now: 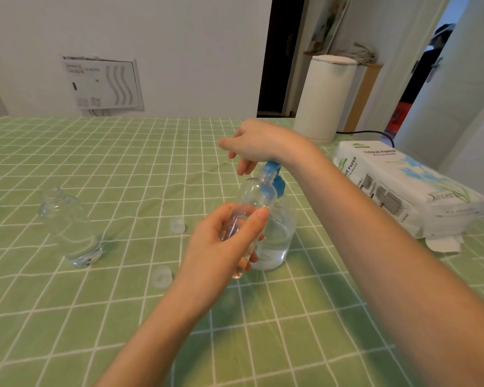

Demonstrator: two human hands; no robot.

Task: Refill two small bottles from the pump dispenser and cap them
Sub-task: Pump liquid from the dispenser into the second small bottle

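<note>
My left hand (224,241) grips a small clear bottle (253,196), tilted, with its open mouth up by the blue nozzle of the pump dispenser (277,233). The dispenser is a clear bottle with liquid in its lower part and a blue pump head. My right hand (252,143) rests on top of that pump head, palm down, fingers loosely curled. A second small clear bottle (70,227) stands uncapped at the left. Two clear caps lie on the cloth: one cap (177,225) between the bottles, the other cap (161,276) nearer me.
The table wears a green checked cloth (123,317). A pack of tissue paper (403,188) lies at the right edge. A white kettle (322,99) with a black cord stands at the back right. A doorway opens behind it.
</note>
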